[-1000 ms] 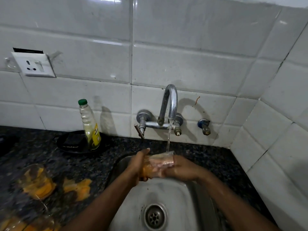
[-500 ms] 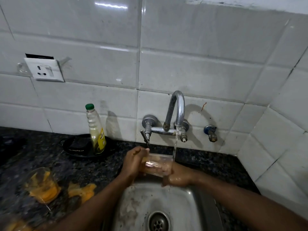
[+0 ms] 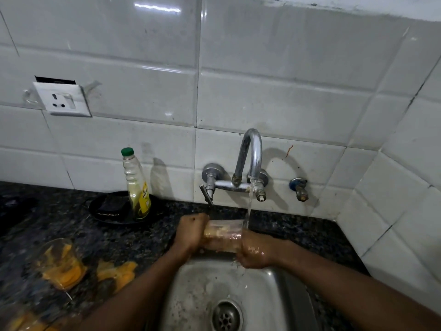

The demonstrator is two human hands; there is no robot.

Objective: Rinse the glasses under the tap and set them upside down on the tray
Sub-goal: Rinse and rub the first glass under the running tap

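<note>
A clear glass (image 3: 224, 235) smeared with orange residue lies on its side above the steel sink (image 3: 269, 297), under the running tap (image 3: 250, 161). My left hand (image 3: 191, 232) grips one end and my right hand (image 3: 253, 252) grips the other. Water falls onto the glass's right end and my right hand. Another dirty glass (image 3: 59, 263) with orange residue stands on the dark counter at the left. A third blurred glass (image 3: 28, 323) shows at the bottom left corner. No tray can be made out.
A green-capped bottle of yellow liquid (image 3: 136, 185) stands in a black dish (image 3: 112, 209) with a dark sponge by the wall. Orange spill (image 3: 117, 273) lies on the granite counter. A wall socket (image 3: 62, 99) is at the upper left. The sink drain (image 3: 226, 316) is below.
The view has shifted slightly. The glass has moved a little left under the stream, so water now strikes its right end and my right hand. Both hands keep their hold.
</note>
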